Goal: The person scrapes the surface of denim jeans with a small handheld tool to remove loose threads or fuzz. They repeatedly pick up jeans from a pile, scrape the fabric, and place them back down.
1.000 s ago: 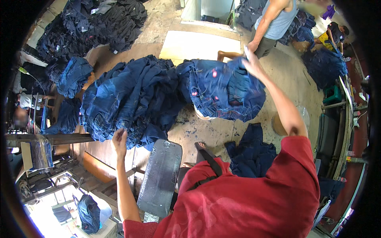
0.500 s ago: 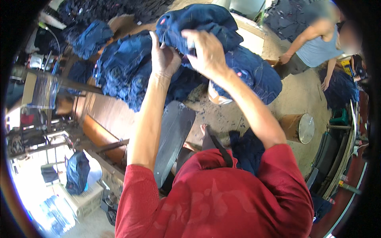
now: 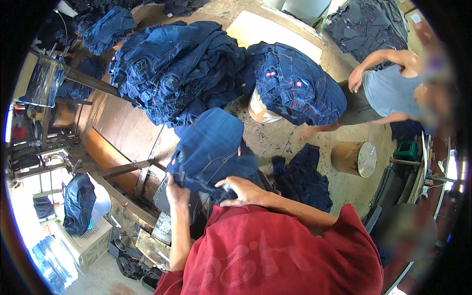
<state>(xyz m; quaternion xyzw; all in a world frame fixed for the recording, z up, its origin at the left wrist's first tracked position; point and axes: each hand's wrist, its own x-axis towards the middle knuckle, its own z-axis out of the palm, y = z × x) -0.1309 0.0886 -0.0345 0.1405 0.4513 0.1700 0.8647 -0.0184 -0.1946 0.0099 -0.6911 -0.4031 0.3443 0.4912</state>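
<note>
A pair of blue jeans (image 3: 209, 142) lies across my lap, its far end reaching toward the big pile. My left hand (image 3: 178, 195) is closed on the near left edge of the jeans. At the near right edge, my right hand (image 3: 242, 191) has its fingers bent and pressed onto the dark cloth. Something small and pale shows at its fingertips, too small to name. Beyond the lap stands a large heap of jeans (image 3: 177, 69). Right of it, another stack of jeans (image 3: 297, 83) rests on a round drum (image 3: 261, 109).
A co-worker in a grey sleeveless top (image 3: 391, 91) is at the right, near the stack. Dark garments (image 3: 305, 179) lie on the floor beside me. A brown drum (image 3: 346, 158) lies further right. Wooden beams (image 3: 128, 168) and a beige box (image 3: 86, 243) are at the left.
Both hands have come back from over the far pile to my lap. The jeans now lie there, and the bundle that stood high between the heaps is gone from that spot.
</note>
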